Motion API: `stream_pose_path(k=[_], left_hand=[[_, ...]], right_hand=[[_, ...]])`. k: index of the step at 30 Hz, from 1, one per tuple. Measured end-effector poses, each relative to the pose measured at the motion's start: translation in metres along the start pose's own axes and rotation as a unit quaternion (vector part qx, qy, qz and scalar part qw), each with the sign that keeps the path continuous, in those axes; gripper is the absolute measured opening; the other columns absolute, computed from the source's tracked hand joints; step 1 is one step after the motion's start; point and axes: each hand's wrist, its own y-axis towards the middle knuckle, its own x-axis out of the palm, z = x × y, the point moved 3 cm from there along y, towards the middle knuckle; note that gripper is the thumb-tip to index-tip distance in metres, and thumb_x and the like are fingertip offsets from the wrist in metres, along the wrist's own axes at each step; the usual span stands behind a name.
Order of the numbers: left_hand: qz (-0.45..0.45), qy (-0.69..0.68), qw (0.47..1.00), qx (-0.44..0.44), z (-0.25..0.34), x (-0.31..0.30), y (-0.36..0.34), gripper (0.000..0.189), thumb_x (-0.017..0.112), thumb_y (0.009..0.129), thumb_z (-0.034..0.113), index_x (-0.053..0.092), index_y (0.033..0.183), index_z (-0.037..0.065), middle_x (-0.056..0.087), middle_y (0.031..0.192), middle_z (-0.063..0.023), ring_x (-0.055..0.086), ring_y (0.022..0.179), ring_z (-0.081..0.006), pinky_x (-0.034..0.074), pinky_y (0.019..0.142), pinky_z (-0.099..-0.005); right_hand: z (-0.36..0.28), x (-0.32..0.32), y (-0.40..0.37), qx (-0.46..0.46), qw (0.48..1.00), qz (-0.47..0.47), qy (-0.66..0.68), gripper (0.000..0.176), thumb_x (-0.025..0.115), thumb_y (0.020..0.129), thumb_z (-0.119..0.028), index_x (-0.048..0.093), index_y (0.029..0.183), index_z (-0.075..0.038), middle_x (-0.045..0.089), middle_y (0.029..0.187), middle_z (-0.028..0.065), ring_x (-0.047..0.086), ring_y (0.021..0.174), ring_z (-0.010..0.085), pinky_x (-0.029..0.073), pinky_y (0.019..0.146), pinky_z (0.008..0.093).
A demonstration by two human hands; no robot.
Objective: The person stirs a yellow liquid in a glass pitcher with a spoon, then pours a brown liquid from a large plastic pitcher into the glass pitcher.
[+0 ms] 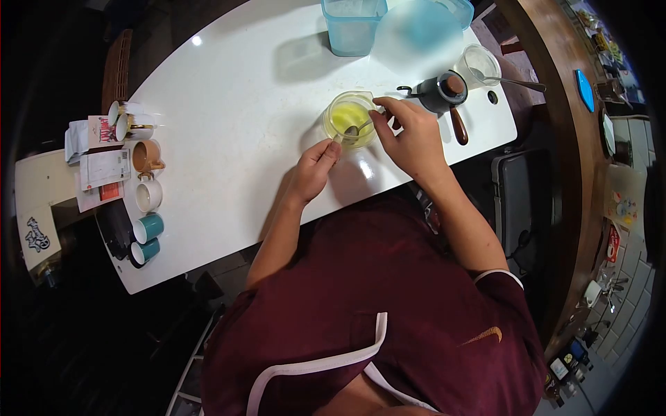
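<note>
A clear glass jug (329, 125) with yellow-green liquid in it stands on the white table, near its front edge. My left hand (313, 170) is closed around the jug's handle on the near side. In my right hand (411, 135), thumb and fingers pinch a metal spoon (353, 130) whose bowl is inside the jug, at the liquid. Part of the spoon's handle is hidden by my fingers. Just right of my right hand sits a small dark pot (435, 95) with a wooden knob and wooden handle.
A clear tub (479, 61) with a spoon in it stands at the table's right end. Blue plastic containers (350, 35) are at the back. Several mugs (147, 157) and packets (104, 168) line the left end of the white table (229, 139). A wooden counter (565, 76) runs along the right.
</note>
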Motion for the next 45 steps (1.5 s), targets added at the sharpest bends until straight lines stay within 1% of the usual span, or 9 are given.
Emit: stream_pose_path(k=[4, 7, 9, 12, 16, 21, 22, 30, 45], left_hand=[[0.016, 0.044, 0.999, -0.024, -0.001, -0.003, -0.002, 0.030, 0.045, 0.097, 0.031, 0.052, 0.082, 0.007, 0.046, 0.070, 0.0041, 0.040, 0.062, -0.0038, 0.032, 0.054, -0.0190], [0.047, 0.116, 0.992, -0.036, 0.013, 0.000, -0.008, 0.026, 0.050, 0.095, 0.030, 0.054, 0.087, 0.005, 0.050, 0.071, 0.0031, 0.045, 0.063, -0.0037, 0.035, 0.053, -0.0188], [0.083, 0.134, 0.987, -0.031, 0.013, -0.004, -0.008, 0.024, 0.055, 0.093, 0.027, 0.056, 0.088, 0.003, 0.052, 0.071, 0.0022, 0.047, 0.063, -0.0041, 0.037, 0.053, -0.0193], [0.132, 0.128, 0.983, -0.003, 0.013, -0.008, -0.009, 0.023, 0.059, 0.090, 0.025, 0.059, 0.090, 0.001, 0.055, 0.071, 0.0011, 0.050, 0.063, -0.0046, 0.040, 0.055, -0.0202], [0.182, 0.076, 0.980, -0.009, 0.021, -0.006, -0.007, 0.025, 0.058, 0.091, 0.027, 0.060, 0.091, 0.002, 0.060, 0.074, -0.0002, 0.050, 0.064, -0.0049, 0.041, 0.057, -0.0213], [0.221, 0.102, 0.970, -0.027, 0.022, -0.001, -0.004, 0.030, 0.053, 0.093, 0.031, 0.061, 0.088, 0.002, 0.062, 0.077, -0.0013, 0.046, 0.061, -0.0049, 0.040, 0.056, -0.0210], [0.230, 0.116, 0.965, -0.046, 0.021, -0.001, -0.004, 0.033, 0.051, 0.094, 0.032, 0.061, 0.087, 0.002, 0.061, 0.077, -0.0013, 0.045, 0.061, -0.0048, 0.039, 0.056, -0.0207], [0.303, 0.105, 0.944, -0.076, 0.025, 0.012, -0.007, 0.037, 0.046, 0.096, 0.033, 0.059, 0.081, 0.002, 0.059, 0.074, -0.0011, 0.042, 0.058, -0.0050, 0.037, 0.054, -0.0203], [0.338, 0.076, 0.936, -0.063, 0.017, 0.028, -0.014, 0.038, 0.044, 0.097, 0.034, 0.059, 0.083, 0.001, 0.058, 0.076, -0.0019, 0.041, 0.058, -0.0059, 0.036, 0.054, -0.0209]], right_hand=[[0.001, -0.004, 0.004, -0.018, 0.999, -0.016, -0.028, 0.018, 0.066, 0.077, -0.013, 0.064, 0.092, -0.003, 0.062, 0.070, 0.0102, 0.060, 0.062, 0.0282, 0.047, 0.059, 0.0373], [-0.003, -0.019, 0.006, -0.048, 0.997, -0.017, -0.062, 0.026, 0.070, 0.076, -0.010, 0.064, 0.100, -0.003, 0.063, 0.071, 0.0076, 0.058, 0.057, 0.0189, 0.046, 0.053, 0.0279], [-0.004, -0.040, 0.006, -0.016, 0.999, 0.018, 0.028, 0.022, 0.070, 0.076, -0.012, 0.065, 0.095, -0.003, 0.063, 0.068, 0.0085, 0.059, 0.056, 0.0216, 0.047, 0.052, 0.0295], [0.027, -0.083, -0.004, 0.051, 0.980, 0.171, 0.093, 0.009, 0.064, 0.083, -0.007, 0.068, 0.087, 0.000, 0.066, 0.071, 0.0031, 0.055, 0.059, 0.0031, 0.039, 0.048, 0.0186], [0.123, -0.128, -0.017, 0.218, 0.856, 0.381, 0.275, 0.020, 0.062, 0.089, -0.018, 0.053, 0.092, -0.001, 0.049, 0.065, -0.0041, 0.042, 0.057, 0.0015, 0.032, 0.051, 0.0172], [0.162, -0.138, 0.003, 0.218, 0.895, 0.317, 0.224, 0.030, 0.064, 0.087, -0.021, 0.054, 0.105, 0.002, 0.044, 0.062, -0.0054, 0.035, 0.053, -0.0008, 0.027, 0.047, 0.0154], [0.166, -0.142, 0.007, 0.216, 0.913, 0.257, 0.233, 0.035, 0.062, 0.089, -0.019, 0.051, 0.113, 0.005, 0.057, 0.073, -0.0003, 0.048, 0.067, 0.0012, 0.036, 0.057, 0.0164], [0.171, -0.152, 0.028, 0.142, 0.948, 0.268, 0.097, 0.026, 0.053, 0.093, -0.023, 0.063, 0.088, 0.001, 0.059, 0.064, 0.0000, 0.053, 0.059, 0.0054, 0.041, 0.054, 0.0208], [0.156, -0.171, 0.019, 0.079, 0.945, 0.311, 0.068, 0.024, 0.049, 0.095, -0.018, 0.060, 0.087, 0.002, 0.059, 0.063, 0.0034, 0.056, 0.057, 0.0066, 0.043, 0.053, 0.0203]])
